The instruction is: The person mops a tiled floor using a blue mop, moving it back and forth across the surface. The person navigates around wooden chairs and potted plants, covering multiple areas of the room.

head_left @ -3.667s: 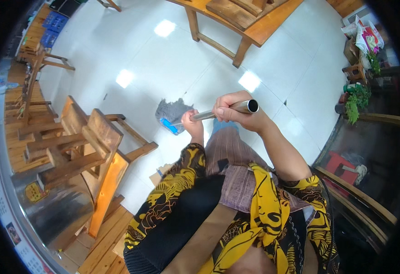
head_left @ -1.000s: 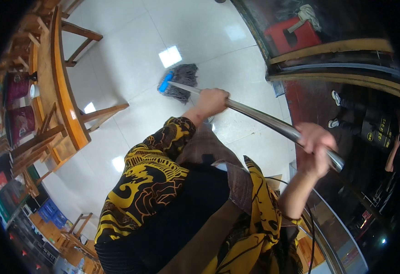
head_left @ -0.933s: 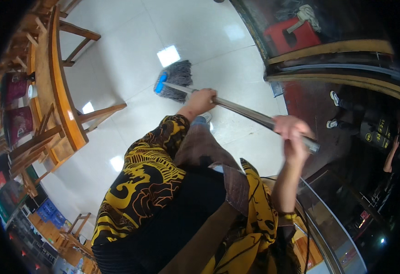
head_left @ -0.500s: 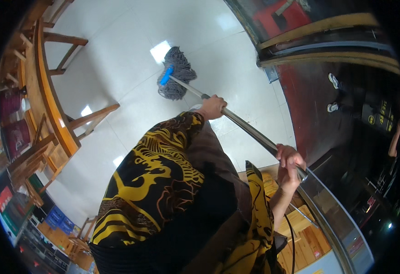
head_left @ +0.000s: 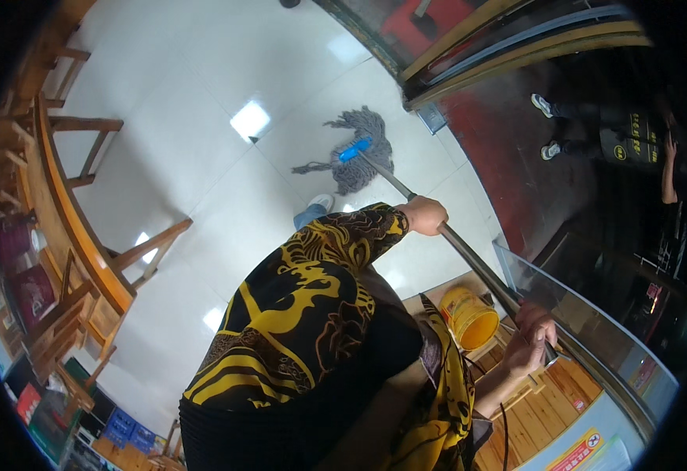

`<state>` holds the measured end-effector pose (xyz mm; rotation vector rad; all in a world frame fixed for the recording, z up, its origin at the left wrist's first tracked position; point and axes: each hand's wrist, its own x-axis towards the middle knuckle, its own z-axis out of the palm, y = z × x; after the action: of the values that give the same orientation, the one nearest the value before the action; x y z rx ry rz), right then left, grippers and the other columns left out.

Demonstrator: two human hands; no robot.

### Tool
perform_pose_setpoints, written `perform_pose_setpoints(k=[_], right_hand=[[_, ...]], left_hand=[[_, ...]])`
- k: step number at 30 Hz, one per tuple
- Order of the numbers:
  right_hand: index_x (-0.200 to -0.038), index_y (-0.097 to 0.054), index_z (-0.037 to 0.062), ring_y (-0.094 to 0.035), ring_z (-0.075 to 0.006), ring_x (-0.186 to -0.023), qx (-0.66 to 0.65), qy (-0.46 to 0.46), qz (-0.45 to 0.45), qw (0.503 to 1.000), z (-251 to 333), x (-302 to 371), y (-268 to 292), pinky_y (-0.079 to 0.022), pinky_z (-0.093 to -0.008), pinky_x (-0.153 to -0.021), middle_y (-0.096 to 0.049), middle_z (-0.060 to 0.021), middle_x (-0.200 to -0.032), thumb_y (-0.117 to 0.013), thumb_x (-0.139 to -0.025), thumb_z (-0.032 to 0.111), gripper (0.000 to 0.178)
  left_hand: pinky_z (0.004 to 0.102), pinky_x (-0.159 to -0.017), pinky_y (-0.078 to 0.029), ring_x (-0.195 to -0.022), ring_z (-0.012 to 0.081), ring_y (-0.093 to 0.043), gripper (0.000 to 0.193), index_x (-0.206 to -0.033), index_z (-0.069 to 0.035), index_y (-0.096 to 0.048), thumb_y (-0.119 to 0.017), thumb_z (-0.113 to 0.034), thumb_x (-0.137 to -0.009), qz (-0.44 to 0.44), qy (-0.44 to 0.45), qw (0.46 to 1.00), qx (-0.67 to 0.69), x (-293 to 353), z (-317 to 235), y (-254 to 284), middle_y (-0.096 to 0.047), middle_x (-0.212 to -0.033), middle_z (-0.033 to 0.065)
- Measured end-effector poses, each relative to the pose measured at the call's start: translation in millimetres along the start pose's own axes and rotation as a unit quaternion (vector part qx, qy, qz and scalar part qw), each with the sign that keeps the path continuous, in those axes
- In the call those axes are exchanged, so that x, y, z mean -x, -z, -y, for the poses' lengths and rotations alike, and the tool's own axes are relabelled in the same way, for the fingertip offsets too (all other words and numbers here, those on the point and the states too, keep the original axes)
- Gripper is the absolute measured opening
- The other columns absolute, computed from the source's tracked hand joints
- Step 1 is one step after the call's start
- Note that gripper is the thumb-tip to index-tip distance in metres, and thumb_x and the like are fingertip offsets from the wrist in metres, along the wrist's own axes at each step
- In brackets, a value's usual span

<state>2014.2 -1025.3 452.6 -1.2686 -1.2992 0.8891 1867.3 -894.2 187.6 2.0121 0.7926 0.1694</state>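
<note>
A mop [head_left: 376, 157] with grey strands and a blue clamp lies spread on the white tiled floor, its metal handle slanting back toward me. My left hand [head_left: 426, 215] is closed round the middle of the handle, at the end of a black and yellow patterned sleeve. Close to the handle's near end, my right hand [head_left: 533, 341] grips it too. A yellow bucket [head_left: 469, 318] stands on a wooden surface beside my right hand. My shoe [head_left: 322, 202] shows on the floor just short of the mop strands.
At left stand wooden tables [head_left: 84, 216] with legs reaching over the floor. A clear panel [head_left: 595, 314] with a metal edge runs close by my right hand. Beyond a doorway at right, a person [head_left: 618, 133] in dark clothes stands on a dark red floor [head_left: 477, 149].
The mop head has shifted right and nearer the doorway, its strands fanning out. Both hands have moved right and closer with the handle. The yellow bucket has come into fuller view.
</note>
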Motion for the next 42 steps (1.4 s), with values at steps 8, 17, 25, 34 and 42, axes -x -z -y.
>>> perform_pose_setpoints(k=[8,17,25,34,42], right_hand=[[-0.065,-0.042,0.0144,-0.04,-0.0144,-0.056,-0.006,0.219,-0.007,0.976,57,-60,-17,-0.036,-0.0354,-0.066,-0.038,0.001,-0.055,-0.052,-0.086,0.03,0.028],[-0.073,-0.05,0.0077,-0.051,-0.0207,-0.063,-0.064,0.246,-0.043,0.966,-6,-137,-86,-0.049,-0.0378,-0.061,-0.047,-0.0046,-0.063,-0.053,-0.088,0.024,0.023],[-0.067,-0.04,0.0066,-0.05,-0.0188,-0.069,-0.051,0.098,-0.042,0.993,-169,-84,-128,-0.047,-0.0414,-0.078,-0.049,-0.0056,-0.067,-0.051,-0.091,0.012,0.027],[-0.067,-0.041,0.005,-0.046,-0.0188,-0.068,-0.033,-0.004,-0.12,0.992,-126,-26,-80,-0.041,-0.0437,-0.087,-0.048,-0.0065,-0.069,-0.053,-0.089,0.014,0.027],[-0.068,-0.041,0.0086,-0.039,-0.0178,-0.07,-0.031,-0.071,-0.159,0.984,-92,34,-23,-0.035,-0.0394,-0.09,-0.042,-0.0032,-0.069,-0.056,-0.088,0.021,0.028]], left_hand=[[0.0423,-0.069,-0.049,-0.076,0.0323,-0.063,0.021,-0.08,-0.008,-0.067,-0.054,-0.022,-0.071,-0.027,-0.11,0.989,-0.099,5,-40,114,-0.066,-0.075,0.013],[0.0401,-0.069,-0.05,-0.076,0.03,-0.063,0.014,-0.077,-0.01,-0.064,-0.061,-0.022,-0.071,-0.112,-0.07,0.97,-0.202,-42,36,201,-0.064,-0.074,0.0103],[0.0468,-0.096,-0.041,-0.115,0.0256,-0.047,0.023,-0.099,-0.016,-0.065,-0.062,-0.02,-0.076,0.045,0.102,0.971,-0.21,-78,170,135,-0.059,-0.112,0.0049],[0.0401,-0.088,-0.046,-0.104,0.0279,-0.051,0.017,-0.084,-0.007,-0.064,-0.065,-0.021,-0.074,0.123,-0.009,0.984,-0.127,-94,145,61,-0.062,-0.093,0.0077],[0.0494,-0.092,-0.042,-0.112,0.0266,-0.048,0.024,-0.099,-0.012,-0.066,-0.062,-0.023,-0.078,0.193,-0.044,0.973,-0.121,-101,83,-11,-0.063,-0.103,0.0074]])
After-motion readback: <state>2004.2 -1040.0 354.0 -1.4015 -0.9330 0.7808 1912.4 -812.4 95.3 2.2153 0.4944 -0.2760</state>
